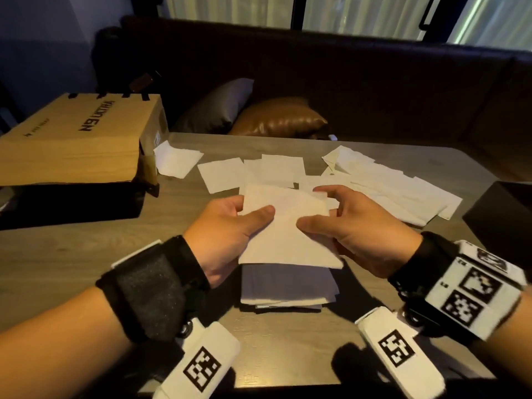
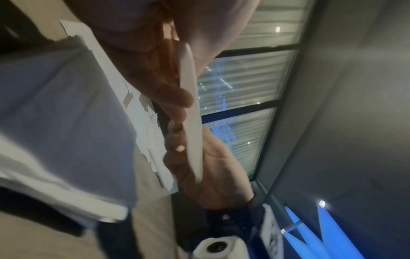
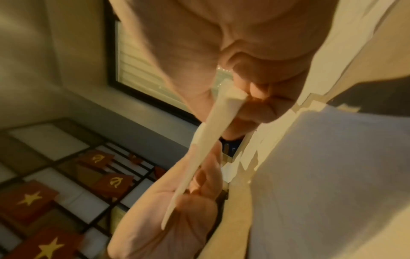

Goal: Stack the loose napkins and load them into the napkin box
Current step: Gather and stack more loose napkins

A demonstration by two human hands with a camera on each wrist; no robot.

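Note:
I hold a thin bundle of white napkins level between both hands, just above a squared napkin stack on the wooden table. My left hand pinches the bundle's left edge, thumb on top. My right hand pinches its right edge. In the left wrist view the bundle shows edge-on, with the stack below it. The right wrist view has the same bundle edge-on over the stack. Several loose napkins lie scattered farther back.
A brown cardboard box sits at the table's far left on a black base. More loose napkins spread to the right, near a dark object at the right edge. Cushions and a sofa lie beyond the table.

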